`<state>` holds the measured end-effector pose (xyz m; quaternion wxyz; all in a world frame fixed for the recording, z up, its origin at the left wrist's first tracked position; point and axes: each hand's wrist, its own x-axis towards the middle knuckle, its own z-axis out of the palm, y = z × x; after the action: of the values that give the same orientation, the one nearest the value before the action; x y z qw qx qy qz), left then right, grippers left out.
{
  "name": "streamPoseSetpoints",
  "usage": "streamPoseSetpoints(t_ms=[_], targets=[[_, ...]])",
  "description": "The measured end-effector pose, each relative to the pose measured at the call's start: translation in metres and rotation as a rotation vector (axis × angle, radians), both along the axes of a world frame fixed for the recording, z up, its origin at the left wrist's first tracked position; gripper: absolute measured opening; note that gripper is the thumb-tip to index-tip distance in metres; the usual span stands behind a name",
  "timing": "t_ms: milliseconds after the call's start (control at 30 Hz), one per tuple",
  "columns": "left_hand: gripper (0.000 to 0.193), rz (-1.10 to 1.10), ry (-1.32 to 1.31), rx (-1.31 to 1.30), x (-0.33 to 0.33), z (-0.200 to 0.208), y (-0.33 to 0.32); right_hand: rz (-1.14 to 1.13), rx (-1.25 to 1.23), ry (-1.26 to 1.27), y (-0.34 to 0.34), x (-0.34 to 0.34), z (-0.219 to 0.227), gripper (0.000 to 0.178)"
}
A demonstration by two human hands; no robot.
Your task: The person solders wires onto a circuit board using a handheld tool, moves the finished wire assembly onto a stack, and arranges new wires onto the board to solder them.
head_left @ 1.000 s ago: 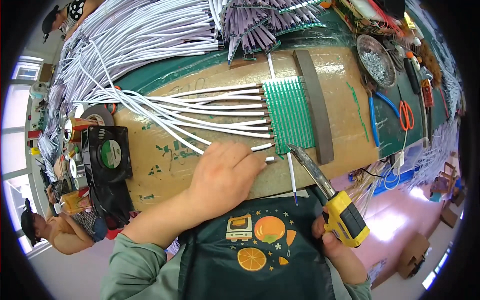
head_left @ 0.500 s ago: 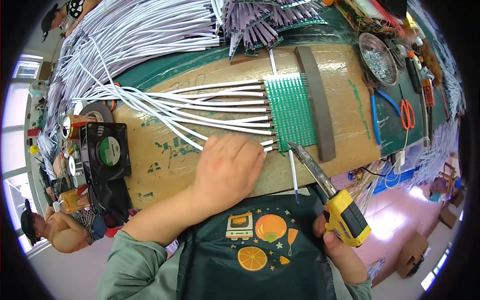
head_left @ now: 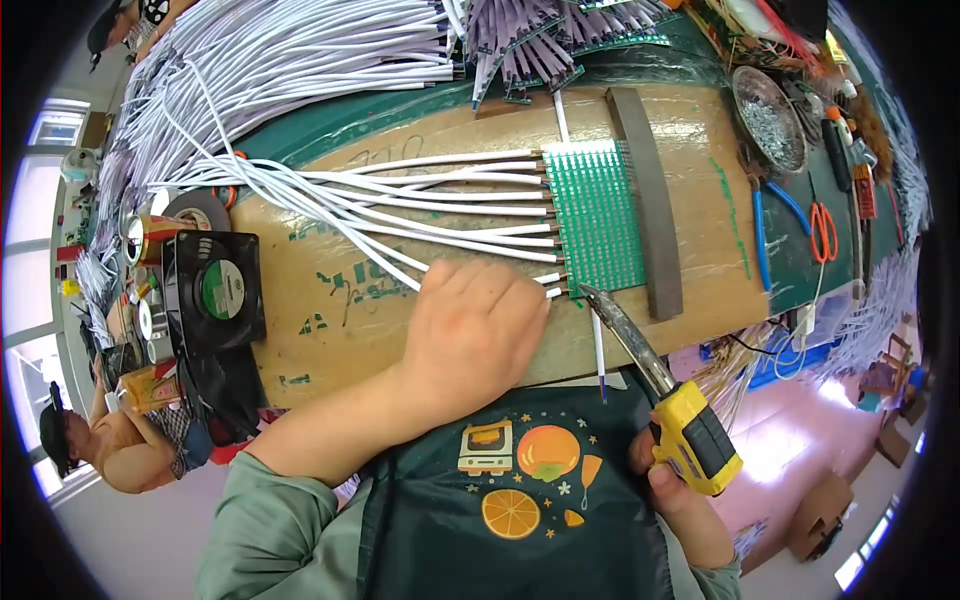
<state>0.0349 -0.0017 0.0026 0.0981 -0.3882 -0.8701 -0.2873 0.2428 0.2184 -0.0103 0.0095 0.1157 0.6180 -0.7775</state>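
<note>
A green circuit board panel (head_left: 598,215) lies on the brown work board, with several white cables (head_left: 430,235) reaching its left edge. My left hand (head_left: 475,325) is closed at the lowest cable, whose end shows beyond the fingers near the panel's bottom left corner. The fingertips are hidden beneath the hand. In my right hand (head_left: 668,472) is a soldering iron with a yellow and black handle (head_left: 690,435) and a long metal shaft. Its bent tip rests at or just over that same corner; whether it touches a joint cannot be told.
A dark grey bar (head_left: 650,205) stands along the panel's right side. To the left is a black fan (head_left: 212,290). Cable bundles (head_left: 300,60) cover the back. At right lie a bowl of small pieces (head_left: 768,120), blue-handled pliers (head_left: 762,240) and orange scissors (head_left: 823,232). Another person (head_left: 120,445) sits far left.
The whole bench appears slightly further right and higher in the view. My left hand keeps its place by the lowest cable, and the iron's tip stays at the panel's lower left corner.
</note>
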Motion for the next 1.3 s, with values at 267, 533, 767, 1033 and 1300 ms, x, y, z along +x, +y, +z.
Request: streamPoseSetpoints(t_ms=[267, 533, 767, 1033, 1300], targets=[[0.015, -0.012, 0.009, -0.044, 0.002, -0.003, 0.0, 0.047, 0.171, 0.018, 0.009, 0.014, -0.011, 0.02], [0.017, -0.014, -0.03, 0.048, 0.0, -0.007, 0.0, -0.011, -0.031, -0.031, -0.001, 0.005, -0.001, 0.024], [0.014, -0.029, -0.12, 0.096, 0.0, -0.001, 0.0, 0.05, 0.135, -0.074, 0.006, 0.012, -0.004, 0.026], [0.015, -0.042, -0.112, 0.109, 0.0, -0.003, 0.001, 0.054, 0.28, -0.067, 0.007, 0.019, -0.007, 0.027], [0.014, -0.033, -0.105, 0.107, 0.001, -0.002, 0.002, 0.103, 0.124, -0.072, 0.013, 0.028, -0.018, 0.034]])
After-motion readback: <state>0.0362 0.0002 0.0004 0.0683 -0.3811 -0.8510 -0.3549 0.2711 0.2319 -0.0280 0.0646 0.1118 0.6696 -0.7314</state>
